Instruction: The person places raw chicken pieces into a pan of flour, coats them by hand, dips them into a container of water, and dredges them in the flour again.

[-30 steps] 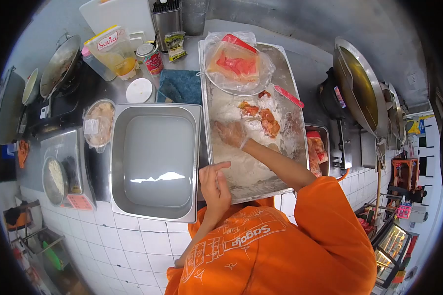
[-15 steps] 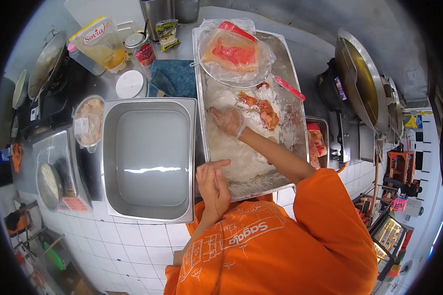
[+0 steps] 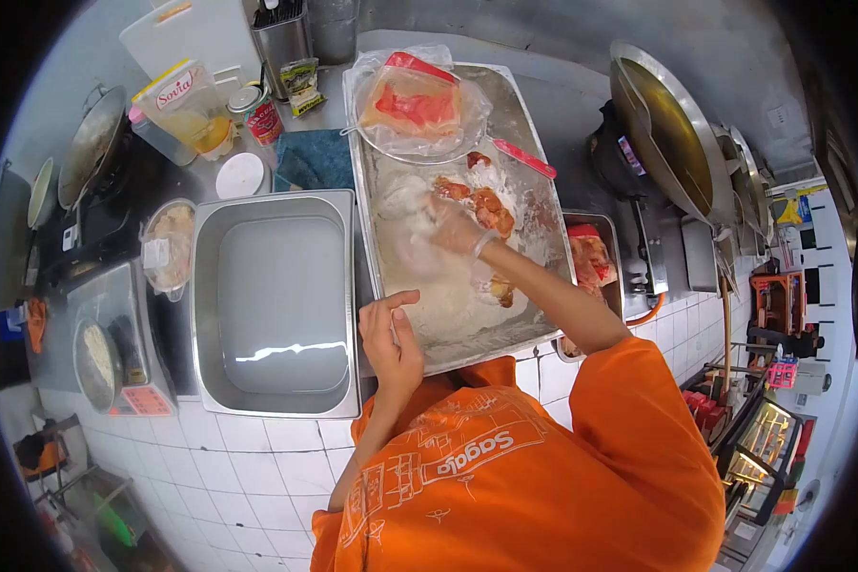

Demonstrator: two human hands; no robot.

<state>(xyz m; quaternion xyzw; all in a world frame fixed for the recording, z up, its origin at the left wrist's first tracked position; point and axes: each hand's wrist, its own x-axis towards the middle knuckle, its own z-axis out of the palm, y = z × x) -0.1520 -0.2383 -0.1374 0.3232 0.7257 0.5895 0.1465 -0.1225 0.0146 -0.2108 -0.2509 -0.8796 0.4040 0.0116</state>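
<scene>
Wok: on the far left stands a wok (image 3: 93, 153), tilted-looking in the curved view.
Scale: below it, a bowl (image 3: 105, 393) of white powder rests on a scale (image 3: 145, 329).
Tub: a tub (image 3: 169, 246) with pale contents sits beside the steel pan.
Back row: a Sovia pouch (image 3: 181, 105) stands near a red can (image 3: 263, 124), with a white lid (image 3: 239, 176) in front.
Steel pan: the steel pan (image 3: 206, 305) holds cloudy liquid, just left of the tray.
Cloth: a blue cloth (image 3: 313, 160) lies behind that pan.
Left hand: the left hand (image 3: 392, 345) is bare and holds nothing visible, fingers loosely extended, thumb apart; it is by the tray's near left edge, contact unclear.
Tray: the tray (image 3: 502, 107) bears flour (image 3: 429, 300) over its middle and near part.
Bag: a plastic bag (image 3: 439, 141) lies on a plate-like lid at the tray's far end.
Right hand: the right hand (image 3: 459, 232), apparently in a clear glove, is down in the flour; its fingers are blurred, so I cannot tell whether they grip anything.
Meat: the meat (image 3: 491, 208) lies in the tray's flour, just beside that hand.
Red handle: a red handle (image 3: 524, 158) rests across the tray's right rim.
Side pan: a side pan (image 3: 616, 257) holds reddish pieces.
Oil: yellowish oil (image 3: 679, 143) fills a large wok at right.
</scene>
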